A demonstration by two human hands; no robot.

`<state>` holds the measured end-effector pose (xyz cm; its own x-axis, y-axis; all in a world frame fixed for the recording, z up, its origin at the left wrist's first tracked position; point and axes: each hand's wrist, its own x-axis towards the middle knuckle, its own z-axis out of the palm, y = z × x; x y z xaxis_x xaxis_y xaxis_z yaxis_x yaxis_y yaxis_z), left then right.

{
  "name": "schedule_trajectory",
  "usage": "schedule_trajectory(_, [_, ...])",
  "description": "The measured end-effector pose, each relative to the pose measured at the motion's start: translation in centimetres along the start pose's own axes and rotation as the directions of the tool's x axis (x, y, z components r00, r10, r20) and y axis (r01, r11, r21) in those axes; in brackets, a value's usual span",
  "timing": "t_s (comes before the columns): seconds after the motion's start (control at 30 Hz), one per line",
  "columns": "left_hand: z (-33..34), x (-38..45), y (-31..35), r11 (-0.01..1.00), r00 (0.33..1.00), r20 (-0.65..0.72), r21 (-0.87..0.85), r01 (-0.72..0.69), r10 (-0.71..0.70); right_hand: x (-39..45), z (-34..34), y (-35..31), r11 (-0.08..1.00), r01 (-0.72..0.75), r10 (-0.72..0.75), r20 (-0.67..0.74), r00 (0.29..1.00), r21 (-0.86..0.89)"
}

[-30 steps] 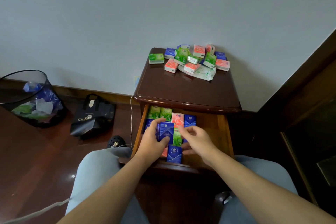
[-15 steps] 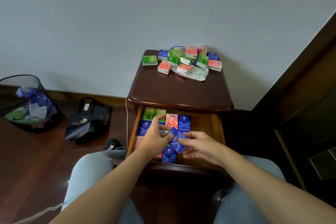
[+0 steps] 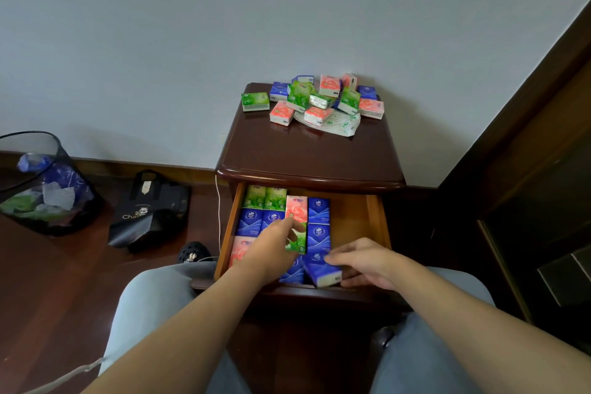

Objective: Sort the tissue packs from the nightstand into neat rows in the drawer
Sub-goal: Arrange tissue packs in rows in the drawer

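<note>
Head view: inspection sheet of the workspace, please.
Surface: nightstand top, dark wood; drawer pulled open.
Job's things: loose packs piled at the top's back; packs in rows fill the drawer's left and middle, right side bare.
Clutter: flat white wrapper under the pile.
Grips: left hand rests on the rows, fingers extended; right hand holds a tilted blue pack at the drawer's front.
Cables: white cord beside the nightstand.
Surroundings: bin, black bag, wood floor.

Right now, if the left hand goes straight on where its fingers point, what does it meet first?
Probably the pink tissue pack in the back row; the left hand already reaches close to its near edge, though depth is unclear.
</note>
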<state>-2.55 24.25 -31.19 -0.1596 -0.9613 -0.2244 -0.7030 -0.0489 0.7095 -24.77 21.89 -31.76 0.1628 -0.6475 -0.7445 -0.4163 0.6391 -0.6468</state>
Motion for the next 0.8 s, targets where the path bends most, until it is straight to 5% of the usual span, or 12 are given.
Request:
schedule_trajectory(0.37, [0.4, -0.3, 0.0, 0.961, 0.997, 0.043, 0.274, 0.047, -0.061, 1.6, 1.1, -0.3, 0.958, -0.202, 0.199, -0.036, 0.979, -0.201])
schedule_trajectory(0.8, [0.0, 0.8, -0.5, 0.920, 0.980, 0.163, 0.389, 0.044, -0.116, 2.6, 0.6, -1.2, 0.926, -0.376, 0.374, -0.059, 0.926, -0.033])
